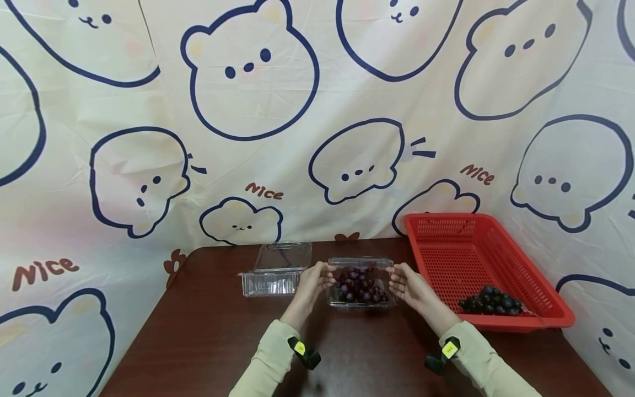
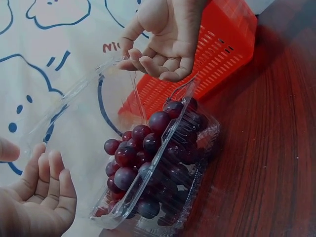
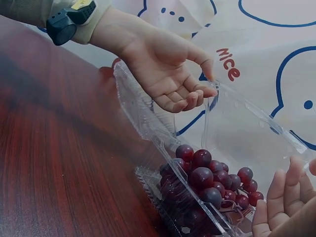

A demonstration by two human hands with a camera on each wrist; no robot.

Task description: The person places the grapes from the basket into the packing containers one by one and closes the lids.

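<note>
A clear plastic clamshell box [image 1: 337,302] holding a bunch of dark red grapes [image 1: 359,285] stands on the table in front of me. Its hinged lid [image 3: 247,118] is raised and tilted above the fruit. My left hand [image 1: 313,280] pinches one corner of that lid between thumb and fingertips, as the right wrist view shows. At the opposite corner, my right hand [image 1: 410,284] pinches the lid's edge in the same way, seen well in the left wrist view. The grapes [image 2: 143,153] rise a little above the box's rim.
On the right, a red plastic basket [image 1: 456,242] holds a bunch of black grapes [image 1: 491,302] at its near end. A second clear box [image 1: 270,284], lid raised, stands left of my left hand. Behind the brown table [image 1: 208,331] hangs a bear-patterned cloth [image 1: 248,105].
</note>
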